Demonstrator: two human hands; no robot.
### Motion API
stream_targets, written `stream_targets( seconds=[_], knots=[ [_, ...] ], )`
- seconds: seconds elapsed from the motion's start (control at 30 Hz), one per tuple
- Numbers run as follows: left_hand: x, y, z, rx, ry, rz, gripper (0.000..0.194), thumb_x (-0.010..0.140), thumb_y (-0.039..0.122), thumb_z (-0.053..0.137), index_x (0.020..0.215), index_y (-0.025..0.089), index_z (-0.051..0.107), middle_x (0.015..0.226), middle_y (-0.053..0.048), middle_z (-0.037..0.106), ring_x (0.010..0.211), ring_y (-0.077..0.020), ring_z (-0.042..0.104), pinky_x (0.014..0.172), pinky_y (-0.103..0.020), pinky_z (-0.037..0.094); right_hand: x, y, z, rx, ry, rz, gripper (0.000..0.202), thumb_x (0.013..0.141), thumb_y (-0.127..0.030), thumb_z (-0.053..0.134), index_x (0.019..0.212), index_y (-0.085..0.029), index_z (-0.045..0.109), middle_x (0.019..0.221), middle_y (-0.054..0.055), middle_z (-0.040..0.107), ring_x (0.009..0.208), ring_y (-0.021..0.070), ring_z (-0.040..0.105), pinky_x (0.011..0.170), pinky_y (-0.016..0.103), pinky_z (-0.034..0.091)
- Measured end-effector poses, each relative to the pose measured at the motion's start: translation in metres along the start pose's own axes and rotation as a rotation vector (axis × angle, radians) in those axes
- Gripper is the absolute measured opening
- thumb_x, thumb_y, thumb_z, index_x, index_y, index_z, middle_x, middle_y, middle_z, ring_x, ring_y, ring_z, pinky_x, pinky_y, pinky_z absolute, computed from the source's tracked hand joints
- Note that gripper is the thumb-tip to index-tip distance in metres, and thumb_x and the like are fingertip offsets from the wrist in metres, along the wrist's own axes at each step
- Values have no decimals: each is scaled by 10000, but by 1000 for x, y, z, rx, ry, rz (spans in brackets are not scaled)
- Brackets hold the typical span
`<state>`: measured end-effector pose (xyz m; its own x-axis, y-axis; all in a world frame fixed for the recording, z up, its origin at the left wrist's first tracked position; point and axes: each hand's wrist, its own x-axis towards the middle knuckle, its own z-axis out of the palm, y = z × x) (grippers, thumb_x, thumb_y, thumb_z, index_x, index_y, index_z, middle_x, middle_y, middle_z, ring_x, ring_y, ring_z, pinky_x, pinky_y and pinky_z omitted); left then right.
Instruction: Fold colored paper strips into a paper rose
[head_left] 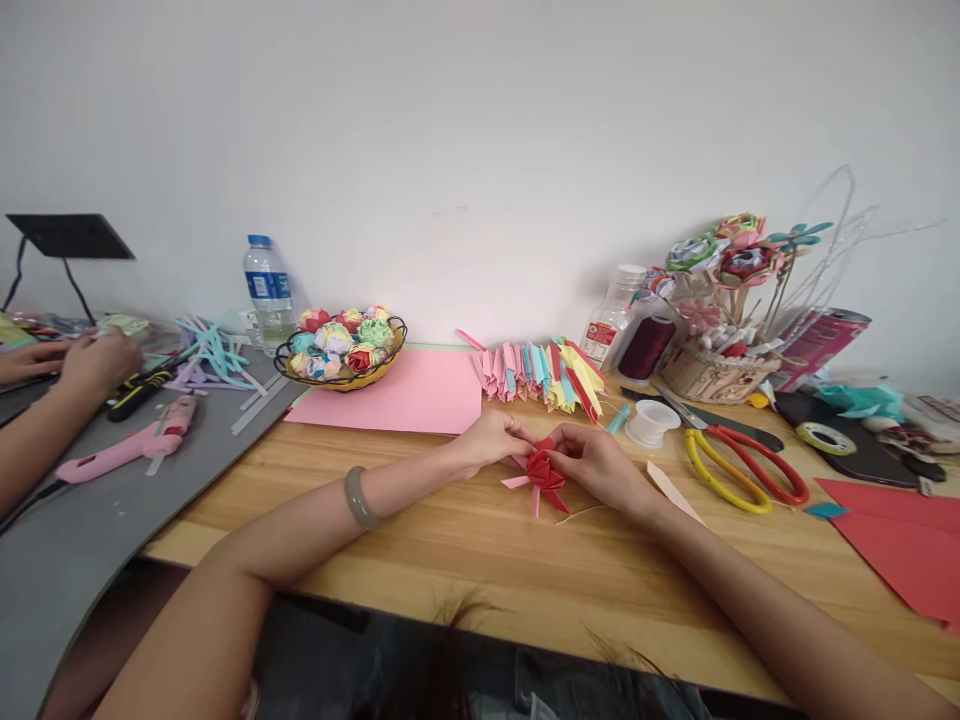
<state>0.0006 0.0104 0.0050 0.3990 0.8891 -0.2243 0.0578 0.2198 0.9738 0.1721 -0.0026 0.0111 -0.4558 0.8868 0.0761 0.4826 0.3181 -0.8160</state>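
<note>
A red folded-paper piece (546, 476) with pink paper strips sticking out below it is between my two hands, just above the wooden table. My left hand (495, 442) pinches its left side, wearing a ring, with a bangle on the wrist. On the other side, my right hand (600, 465) grips it with thumb and forefinger. A thin thread trails from the piece toward the right. Behind my hands lies a row of folded paper pieces (536, 375) in pink, blue, red and yellow. Close to my right hand are a white spool (652, 424) and a pale paper strip (673, 492).
Scissors (739, 470) and red paper (900, 535) lie at the right, with a basket of paper flowers (724, 370) behind. Pink sheets (390, 395) and a bowl of paper flowers (345, 350) stand left. A co-worker's hands (97, 365) and a glue gun (131, 440) are far left.
</note>
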Motion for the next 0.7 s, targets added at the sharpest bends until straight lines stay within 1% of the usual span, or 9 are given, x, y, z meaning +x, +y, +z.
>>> stream_targets(
  seconds=[0.1, 0.2, 0.3, 0.37, 0.43, 0.53, 0.6, 0.67, 0.7],
  knots=[
    [1, -1, 0, 24, -10, 15, 65, 613, 99, 605, 670, 102, 637, 627, -21, 638, 574, -105, 592, 621, -250, 485, 0, 0, 0, -32, 6, -2, 172, 757, -325, 520, 749, -165, 581, 690, 39, 663, 598, 154, 590, 517, 249, 409],
    [2, -2, 1, 107, 26, 84, 68, 597, 84, 600, 657, 100, 626, 609, -18, 629, 563, -106, 579, 574, -235, 474, 0, 1, 2, -124, 51, -18, 120, 750, -278, 510, 721, -177, 567, 660, 30, 655, 571, 152, 584, 499, 244, 393],
    [3, -4, 1, 182, 64, 157, 65, 601, 94, 600, 662, 99, 622, 616, -20, 626, 566, -106, 571, 541, -216, 456, -1, 3, 3, -262, 116, -71, 97, 755, -251, 493, 718, -191, 559, 642, 21, 640, 549, 148, 562, 499, 245, 375],
    [3, -3, 1, 175, 65, 196, 59, 629, 140, 615, 668, 97, 627, 641, -32, 633, 587, -105, 571, 551, -207, 450, -2, 3, 2, -333, 152, -119, 117, 780, -256, 468, 743, -201, 565, 661, 21, 640, 579, 156, 565, 533, 256, 382],
    [2, 0, 0, 83, 71, 203, 120, 683, 211, 605, 698, 95, 629, 686, -47, 640, 602, -103, 572, 568, -208, 449, -2, 3, 0, -357, 190, -150, 138, 800, -254, 444, 777, -210, 573, 702, 24, 649, 624, 168, 577, 573, 270, 394],
    [0, 6, -1, -141, 72, 146, 202, 725, 291, 589, 814, 111, 613, 825, -60, 642, 583, -94, 570, 577, -234, 463, -2, 1, -4, -315, 251, -182, 146, 815, -245, 432, 857, -220, 569, 767, 28, 664, 674, 181, 594, 621, 290, 412],
    [0, 9, -2, -275, 15, 65, 294, 720, 375, 594, 877, 127, 598, 839, -61, 634, 573, -101, 574, 583, -256, 472, -3, -1, -6, -277, 285, -215, 144, 824, -247, 427, 884, -221, 556, 788, 36, 664, 698, 184, 603, 642, 299, 424],
    [-1, 10, -4, -377, -74, -17, 395, 712, 482, 567, 873, 123, 599, 766, -61, 624, 587, -119, 584, 600, -263, 474, -4, -2, -7, -250, 308, -262, 134, 828, -246, 426, 878, -224, 548, 801, 43, 658, 720, 187, 606, 650, 305, 436],
    [-1, 10, -4, -408, -113, -31, 418, 705, 505, 563, 865, 120, 602, 741, -62, 618, 607, -128, 589, 608, -262, 473, -5, -2, -8, -240, 323, -298, 125, 827, -239, 428, 862, -227, 547, 823, 48, 655, 746, 189, 606, 663, 311, 442]
  ],
)
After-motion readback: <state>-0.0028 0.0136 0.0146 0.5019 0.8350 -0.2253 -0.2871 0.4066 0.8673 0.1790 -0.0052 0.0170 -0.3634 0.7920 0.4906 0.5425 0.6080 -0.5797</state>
